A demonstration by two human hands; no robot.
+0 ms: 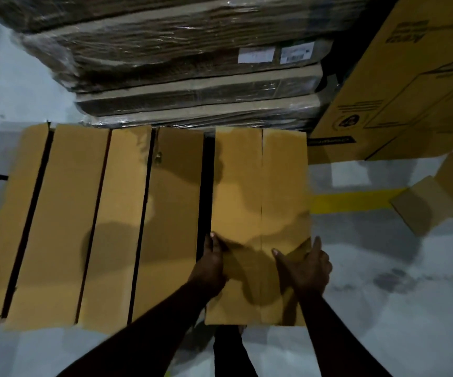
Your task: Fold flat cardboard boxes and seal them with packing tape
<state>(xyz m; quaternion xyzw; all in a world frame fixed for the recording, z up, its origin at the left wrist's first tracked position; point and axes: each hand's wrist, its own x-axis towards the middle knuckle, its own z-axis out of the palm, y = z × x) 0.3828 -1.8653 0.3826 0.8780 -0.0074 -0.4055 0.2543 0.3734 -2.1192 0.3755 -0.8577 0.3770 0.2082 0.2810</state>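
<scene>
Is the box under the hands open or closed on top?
Closed. The box's two top flaps lie flat and meet along a middle seam, both hands resting on it. No tape shows.

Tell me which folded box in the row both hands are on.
The rightmost box: the left hand and right hand rest on its near end. The other boxes to its left sit untouched.

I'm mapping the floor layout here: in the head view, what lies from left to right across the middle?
Row of folded brown cardboard boxes with open dark seams → brown cardboard box with closed centre seam, pressed by the left hand and right hand → yellow floor stripe → small open-flapped cardboard box.
</scene>
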